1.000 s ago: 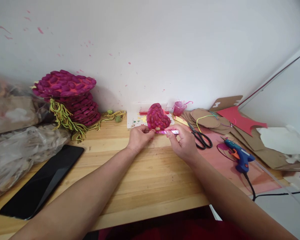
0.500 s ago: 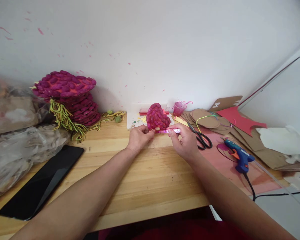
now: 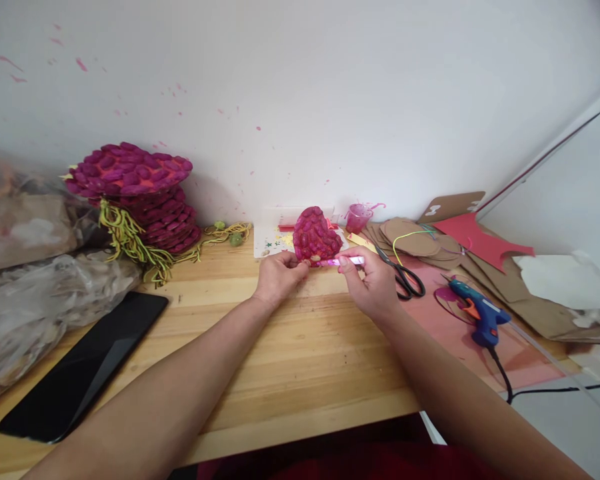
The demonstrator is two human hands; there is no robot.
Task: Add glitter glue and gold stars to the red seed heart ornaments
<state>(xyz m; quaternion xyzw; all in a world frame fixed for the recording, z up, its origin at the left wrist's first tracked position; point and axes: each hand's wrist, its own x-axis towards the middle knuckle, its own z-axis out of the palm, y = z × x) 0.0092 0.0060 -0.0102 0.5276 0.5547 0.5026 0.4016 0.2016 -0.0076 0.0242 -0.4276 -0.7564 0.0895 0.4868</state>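
Observation:
A heart-shaped piece (image 3: 317, 233) covered in lumpy magenta pieces stands tilted up in front of me, towards the back of the wooden table. At its lower left edge, my left hand (image 3: 279, 277) is closed on it, thumb and fingers pinched. Between thumb and fingers my right hand (image 3: 374, 283) grips a slim white paintbrush (image 3: 353, 261). The brush's pink-stained end points left along the heart's lower edge, where one pale spot shows among the magenta. Whether the tip touches the surface is too small to tell.
Left are a stack of magenta pieces (image 3: 167, 220), yellow-green yarn (image 3: 125, 233), plastic bags (image 3: 45, 300) and a black phone (image 3: 85, 367). Right are a pink-stained cup (image 3: 359, 217), black scissors (image 3: 405, 280), cardboard pieces (image 3: 410, 238) and a blue glue gun (image 3: 485, 320) with its cord.
My right hand has shifted slightly to the right with the paintbrush. My left hand and the heart-shaped piece have stayed in place.

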